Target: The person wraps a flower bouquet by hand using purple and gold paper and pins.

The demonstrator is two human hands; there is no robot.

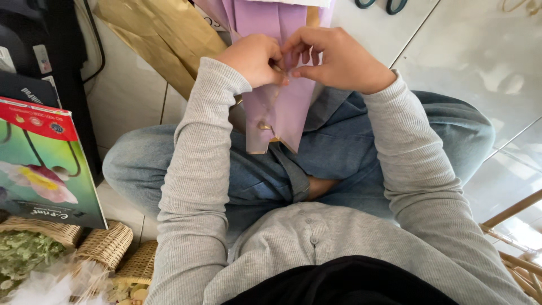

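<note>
Nearest the camera is the person's own body: a grey ribbed top with small buttons and a dark fold of cloth at the bottom edge, then crossed legs in blue denim resting on the pale tiled floor (485, 51). At lower left, beside the knee, stand small woven baskets (107, 245) with dried greenish and white plant material in and around them, and above them leans a glossy paper pack (45, 164) printed with a pink flower on green under a red band. At lower right, the light wooden frame of some piece of furniture (511, 231) juts into view. Further out, over the lap, both grey sleeves reach forward and meet at a folded lilac paper piece (276, 113) with thin gold edging, which hangs down between the arms toward the shins and runs up past the top of the frame. The left hand (254, 59) and right hand (336, 59) are drawn close together, fingertips pinching the lilac paper at the same spot near its middle fold, thumbs and forefingers closed on it. Beyond the hands, a sheet of gold wrapping paper (164, 34) lies on the floor at upper left, next to dark equipment by the left edge. At the far top, teal scissor handles (381, 4) just show.
</note>
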